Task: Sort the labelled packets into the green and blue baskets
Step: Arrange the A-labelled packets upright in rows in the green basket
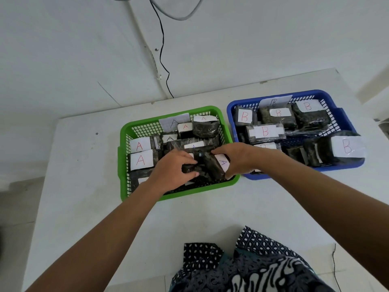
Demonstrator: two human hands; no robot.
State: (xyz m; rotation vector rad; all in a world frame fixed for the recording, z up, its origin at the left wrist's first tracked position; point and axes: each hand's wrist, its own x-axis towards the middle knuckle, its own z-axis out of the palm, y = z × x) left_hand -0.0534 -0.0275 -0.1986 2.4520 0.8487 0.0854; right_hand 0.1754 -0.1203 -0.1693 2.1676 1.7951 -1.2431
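The green basket [124, 165] stands at centre left and holds several dark packets with white labels marked A [140, 160]. To its right, the blue basket [349, 123] holds several dark packets labelled B [265, 131]. Both my hands are inside the green basket at its near right corner. My left hand [172, 171] grips the near end of a dark packet [207, 165] with an A label. My right hand [237, 158] holds the same packet from its right side. One B packet [336, 150] leans over the blue basket's right rim.
The baskets sit on a white table [231, 207] against a white wall. A black cable [162, 60] hangs down the wall behind the green basket. Patterned dark blue cloth [242, 266] lies at the near table edge. A thin wire [334, 268] lies at the near right.
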